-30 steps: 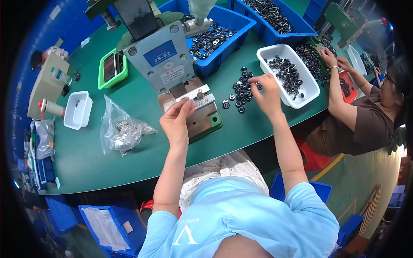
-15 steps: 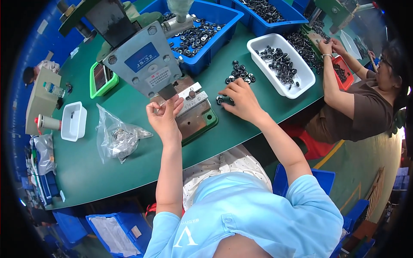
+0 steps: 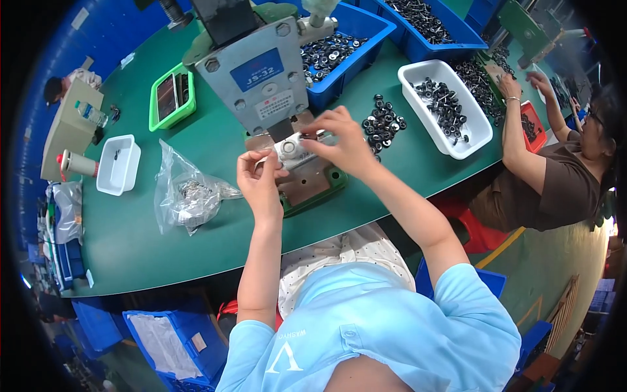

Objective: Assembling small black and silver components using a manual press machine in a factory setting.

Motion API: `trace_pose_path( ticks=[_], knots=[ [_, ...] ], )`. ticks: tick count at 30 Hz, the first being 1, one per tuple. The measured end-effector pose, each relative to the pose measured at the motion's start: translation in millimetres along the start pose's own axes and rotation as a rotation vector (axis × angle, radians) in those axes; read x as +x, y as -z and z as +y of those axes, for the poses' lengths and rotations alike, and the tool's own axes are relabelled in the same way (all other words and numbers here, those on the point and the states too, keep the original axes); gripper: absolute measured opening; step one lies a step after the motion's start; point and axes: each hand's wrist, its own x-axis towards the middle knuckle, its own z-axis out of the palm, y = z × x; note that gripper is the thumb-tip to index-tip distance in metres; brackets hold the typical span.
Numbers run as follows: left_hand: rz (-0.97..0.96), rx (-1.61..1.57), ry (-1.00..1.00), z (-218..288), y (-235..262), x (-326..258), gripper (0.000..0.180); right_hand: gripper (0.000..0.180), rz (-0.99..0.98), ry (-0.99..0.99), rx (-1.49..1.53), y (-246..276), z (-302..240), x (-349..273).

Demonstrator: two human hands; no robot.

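Both hands meet at a small grey metal press (image 3: 261, 78) on the green worktop (image 3: 130, 242). The left hand (image 3: 260, 183) and right hand (image 3: 343, 140) each pinch an end of a pale, flat metal fixture (image 3: 294, 151) on the press bed; the fingers hide its ends. Loose black ring-shaped parts (image 3: 384, 123) lie just beside the right hand.

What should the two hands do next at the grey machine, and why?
Probably press the small round part down into the metal plate. Both the left hand and the right hand already pinch at that plate under the grey machine, so seating the part seems the nearest step.
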Motion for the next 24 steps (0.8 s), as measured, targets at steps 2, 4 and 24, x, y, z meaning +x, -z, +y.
trace_pose_path(
  ticks=[2,4,24],
  knots=[
    [-0.003,0.048,-0.030,-2,0,-2,0.016,0.025,-0.008,0.029,-0.071,-22,5,1],
    [-0.117,0.200,-0.004,0,1,-1,0.017,0.027,-0.023,0.065,-0.138,-30,4,2],
    [-0.058,0.608,-0.232,-11,15,11,0.020,0.036,0.090,0.829,0.599,150,-122,114]
  ],
)
